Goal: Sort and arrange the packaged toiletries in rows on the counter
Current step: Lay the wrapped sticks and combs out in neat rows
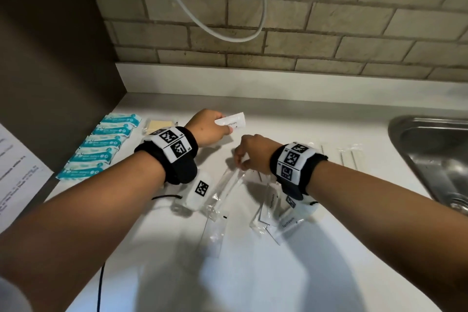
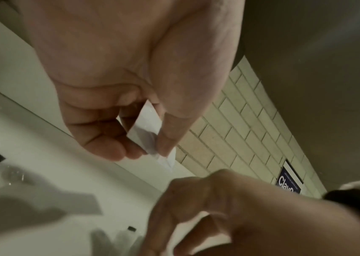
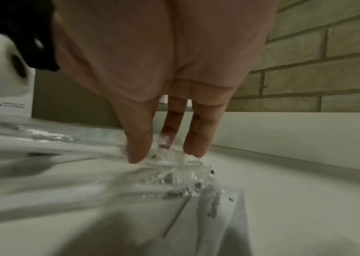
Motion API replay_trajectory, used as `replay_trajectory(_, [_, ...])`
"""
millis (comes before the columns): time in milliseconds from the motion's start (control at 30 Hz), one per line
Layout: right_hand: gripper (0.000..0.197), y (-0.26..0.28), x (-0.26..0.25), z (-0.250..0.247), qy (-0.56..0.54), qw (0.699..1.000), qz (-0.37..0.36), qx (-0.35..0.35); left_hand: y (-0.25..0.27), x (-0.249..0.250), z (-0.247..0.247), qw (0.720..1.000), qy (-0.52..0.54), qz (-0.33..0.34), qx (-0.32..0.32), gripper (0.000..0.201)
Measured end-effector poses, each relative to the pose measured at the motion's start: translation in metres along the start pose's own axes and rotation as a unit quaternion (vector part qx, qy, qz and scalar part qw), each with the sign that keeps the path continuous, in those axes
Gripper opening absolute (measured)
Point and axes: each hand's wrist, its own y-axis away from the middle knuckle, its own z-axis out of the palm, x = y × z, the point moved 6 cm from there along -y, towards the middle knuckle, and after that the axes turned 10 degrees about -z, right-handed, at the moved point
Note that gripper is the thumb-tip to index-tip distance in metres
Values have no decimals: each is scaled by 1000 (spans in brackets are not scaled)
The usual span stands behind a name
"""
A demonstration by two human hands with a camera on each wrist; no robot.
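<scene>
My left hand (image 1: 212,126) pinches a white toothpaste sachet (image 1: 231,121) above the white counter (image 1: 316,119); in the left wrist view the toothpaste sachet (image 2: 146,131) sits between thumb and fingers of the left hand (image 2: 152,149). My right hand (image 1: 249,153) reaches down onto a clear toothbrush packet (image 1: 228,182). In the right wrist view the right hand (image 3: 163,152) pinches the toothbrush packet (image 3: 170,161) at its end. More toothpaste sachets (image 1: 272,205) and clear packets lie under my right wrist.
A row of teal wet-wipe packs (image 1: 101,144) lines the left side, with a pale yellow packet (image 1: 158,124) beside it. Wrapped sticks (image 1: 350,156) lie near the steel sink (image 1: 435,157) at right. A printed sheet (image 1: 17,172) sits far left. Brick wall behind.
</scene>
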Motion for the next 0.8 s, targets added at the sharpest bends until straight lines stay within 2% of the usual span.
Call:
replay_trajectory(100, [22,-14,2,-3,-3,1000,19,13,7,2,-9,1000,6,8,19,5])
replay_trajectory(233, [54,-17,9,-4,-25,999,29,10,11,-5,-13,1000,1,8,23,4])
replay_trajectory(333, [59,-8,27,-12,-1,998,58,26,15,-9,-11,1000,-8,0,19,7])
replay_trajectory(400, [63,2,42,-9,29,995,94,-16,17,-10,-7,1000,1,-5,9,9])
replay_trajectory(533, [102,21,54,8,39,981,131,-137,26,-7,6,999,25,5,-29,12])
replay_trajectory(600, [96,18,58,10,58,980,137,-133,33,-4,13,998,29,18,-48,13])
replay_trajectory(700, [75,6,62,9,47,988,135,-66,41,-1,23,998,20,28,-59,17])
replay_trajectory(800, [67,-1,62,11,67,989,125,-52,47,-3,31,997,14,28,-65,19])
